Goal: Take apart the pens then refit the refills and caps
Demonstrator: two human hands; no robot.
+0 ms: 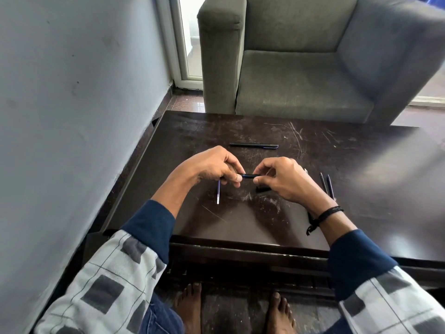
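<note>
Both hands pinch one dark pen barrel [250,175] above the table [361,189], the left hand [214,168] at one end, the right hand [279,180] at the other. A refill [218,195] hangs from the left hand's curled fingers.

A dark wooden table [240,225], its top scuffed and scratched, stands close against a pale grey wall [72,92] on the left. Just beyond its far edge sits a grey fabric armchair [301,80]. A white-framed glass door [190,44] shows in the gap between wall and armchair, with glossy speckled floor [185,102] at its foot. Daylight glares off the table's right side.
</note>
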